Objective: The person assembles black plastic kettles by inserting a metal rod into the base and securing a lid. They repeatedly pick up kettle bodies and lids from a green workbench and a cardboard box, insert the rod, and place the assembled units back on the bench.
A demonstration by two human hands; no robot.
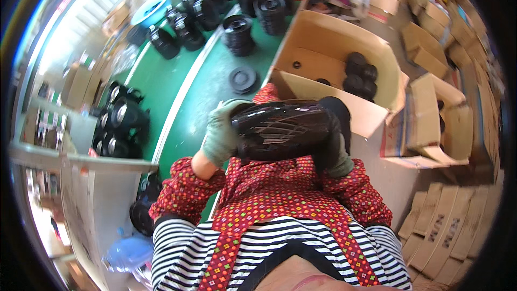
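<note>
across the upper half of the head view, a green floor (183,75) with a pale painted line runs away from the person, and rows of stacked black wheel parts (237,32) stand on it. right of the line sits a large open cardboard box (323,37), its near wall just beyond the person's hands, with a few round black parts (361,75) grouped in its far right corner. more open and flattened cartons (441,124) crowd the right side, and flat cardboard sheets (447,226) lie at the lower right. at the left stands a grey table edge (81,156), with black round pieces (121,124) heaped behind it.

closer in, a red patterned apron over a black-and-white striped top fills the bottom. both forearms, in red patterned sleeves, rise to a black glossy wheel (283,129) with a ribbed, gridded tread, held in front of the chest, just before the box's near flap. the left hand (218,134), in a pale green glove, is closed round the wheel's left end. the right hand (336,159), also gloved, is mostly hidden behind the wheel's right side; it presses against that end, its fingers wrapped out of sight.
</note>
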